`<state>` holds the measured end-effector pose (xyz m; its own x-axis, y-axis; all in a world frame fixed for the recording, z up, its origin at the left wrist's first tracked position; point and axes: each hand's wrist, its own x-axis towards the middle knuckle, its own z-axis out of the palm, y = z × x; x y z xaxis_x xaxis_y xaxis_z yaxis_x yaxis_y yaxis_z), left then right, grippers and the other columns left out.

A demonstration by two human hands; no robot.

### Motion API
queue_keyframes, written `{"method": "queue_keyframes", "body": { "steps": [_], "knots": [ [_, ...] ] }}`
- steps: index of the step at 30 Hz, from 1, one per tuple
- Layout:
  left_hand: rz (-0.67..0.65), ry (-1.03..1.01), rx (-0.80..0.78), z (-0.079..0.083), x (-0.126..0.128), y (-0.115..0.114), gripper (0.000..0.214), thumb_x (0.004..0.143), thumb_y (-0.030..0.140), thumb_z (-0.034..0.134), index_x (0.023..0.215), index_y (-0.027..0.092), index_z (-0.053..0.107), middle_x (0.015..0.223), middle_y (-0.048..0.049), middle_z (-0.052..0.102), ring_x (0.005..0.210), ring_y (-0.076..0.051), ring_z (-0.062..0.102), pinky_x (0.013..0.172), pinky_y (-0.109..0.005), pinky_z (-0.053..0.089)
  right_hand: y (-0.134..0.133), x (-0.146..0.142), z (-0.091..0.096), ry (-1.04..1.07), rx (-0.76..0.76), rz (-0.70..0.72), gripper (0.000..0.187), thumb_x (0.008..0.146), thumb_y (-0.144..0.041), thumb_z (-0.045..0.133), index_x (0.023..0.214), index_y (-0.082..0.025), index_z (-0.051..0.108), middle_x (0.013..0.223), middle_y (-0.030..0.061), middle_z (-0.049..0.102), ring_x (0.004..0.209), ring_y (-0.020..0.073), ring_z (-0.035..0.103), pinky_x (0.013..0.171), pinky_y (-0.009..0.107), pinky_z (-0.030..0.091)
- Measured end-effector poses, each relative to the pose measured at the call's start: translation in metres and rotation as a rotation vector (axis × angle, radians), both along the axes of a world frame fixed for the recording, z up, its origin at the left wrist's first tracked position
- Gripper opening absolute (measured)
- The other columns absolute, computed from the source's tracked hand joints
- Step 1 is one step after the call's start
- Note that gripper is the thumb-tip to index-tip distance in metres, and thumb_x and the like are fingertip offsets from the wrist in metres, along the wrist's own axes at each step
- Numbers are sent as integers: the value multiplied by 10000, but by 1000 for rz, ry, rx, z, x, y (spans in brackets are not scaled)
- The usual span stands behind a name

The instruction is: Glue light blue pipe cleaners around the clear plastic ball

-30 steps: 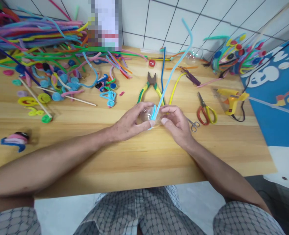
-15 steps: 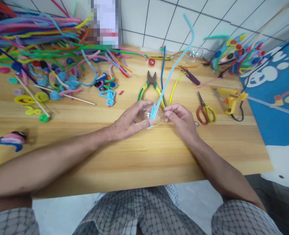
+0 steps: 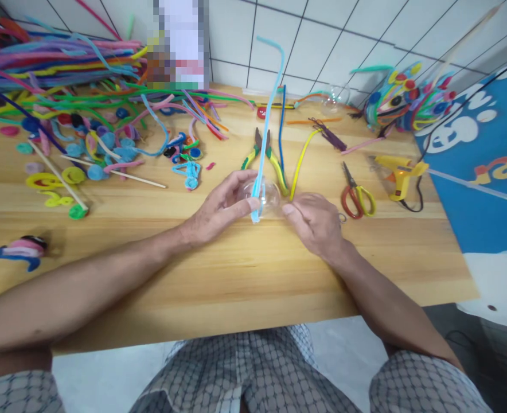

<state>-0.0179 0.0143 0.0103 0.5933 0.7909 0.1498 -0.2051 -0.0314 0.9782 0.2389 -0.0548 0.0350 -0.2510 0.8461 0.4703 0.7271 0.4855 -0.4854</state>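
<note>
My left hand (image 3: 219,207) is closed around a clear plastic ball (image 3: 271,198), its thumb pressing a light blue pipe cleaner (image 3: 267,126) against the ball. The pipe cleaner wraps part of the ball, and its long free end rises toward the wall, bent over at the tip. At the ball's right side my right hand (image 3: 316,222) has its fingers curled together, slightly blurred; whatever they pinch is hidden. Just beyond the ball lie pliers (image 3: 278,172) with green and yellow handles, spread apart. A yellow pipe cleaner (image 3: 304,158) lies beyond my right hand.
Scissors (image 3: 355,198) and a yellow glue gun (image 3: 400,172) lie to the right. Pipe cleaners (image 3: 73,63) are heaped at the back left, near coiled pieces and wooden sticks (image 3: 137,179). Two decorated balls (image 3: 391,100) and another clear ball (image 3: 335,97) stand by the tiled wall.
The light blue pipe cleaner's free end has swung left and now stands more upright. My right hand has turned, with its fingers more curled, and the ball has shifted slightly left.
</note>
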Motion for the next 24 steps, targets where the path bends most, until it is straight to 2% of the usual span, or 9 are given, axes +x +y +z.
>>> {"method": "queue_keyframes", "body": {
  "steps": [2,3,7,9,11,15,19,22,24],
  "knots": [
    [15,-3,-7,0,0,0,588,952,551,851,1419,271,627,1397,-84,732,1324,-279,696,1174,-470,570,2,4,1,24,7,-76,453,1080,-396,655,664,-265,532,605,-15,540,620,190,550,748,418,533],
    [24,-3,-8,0,1,0,590,945,559,855,1410,272,634,1385,-83,736,1313,-281,700,1168,-477,574,3,6,2,56,33,-122,434,1084,-387,644,679,-268,546,615,-14,551,627,192,556,750,421,532],
    [42,-13,-20,-1,1,1,586,926,561,869,1387,273,651,1345,-79,753,1283,-288,713,1141,-492,591,6,8,5,172,180,-186,75,1027,-367,705,1073,-309,719,1043,53,785,1032,295,739,1008,543,581],
    [26,-29,-43,-1,1,2,576,929,550,868,1387,274,653,1363,-82,758,1307,-296,714,1151,-496,586,5,6,6,195,215,-165,300,990,-386,744,1280,-329,694,1276,83,775,1240,349,715,1158,626,526],
    [0,-54,-69,0,0,3,561,932,542,864,1382,273,663,1389,-88,760,1342,-307,711,1177,-503,573,4,4,6,202,217,-153,395,983,-423,745,1360,-333,671,1360,97,754,1310,373,692,1206,665,492],
    [-13,-83,-138,5,-1,4,531,922,559,854,1334,260,703,1367,-97,779,1352,-337,723,1185,-526,575,0,4,3,275,181,-158,199,1071,-455,626,1156,-317,742,1119,65,798,1110,314,751,1036,584,585],
    [-23,-78,-232,6,-2,5,512,914,563,843,1313,271,709,1340,-94,795,1286,-346,768,1123,-536,619,5,8,-2,475,85,-210,324,1115,-501,582,909,-281,700,857,18,730,867,234,717,854,453,586],
    [-17,-68,-238,5,-4,7,509,930,566,817,1337,283,699,1356,-90,796,1268,-337,782,1102,-537,631,13,13,-4,587,42,-276,310,1069,-547,656,928,-271,673,864,5,719,848,210,707,827,400,582],
    [-24,-67,-248,3,-5,8,491,939,564,810,1336,293,707,1348,-78,804,1253,-324,788,1092,-524,634,17,17,-4,644,12,-301,256,1035,-538,705,1040,-282,687,827,-21,679,781,188,682,769,365,575]
  ]
}}
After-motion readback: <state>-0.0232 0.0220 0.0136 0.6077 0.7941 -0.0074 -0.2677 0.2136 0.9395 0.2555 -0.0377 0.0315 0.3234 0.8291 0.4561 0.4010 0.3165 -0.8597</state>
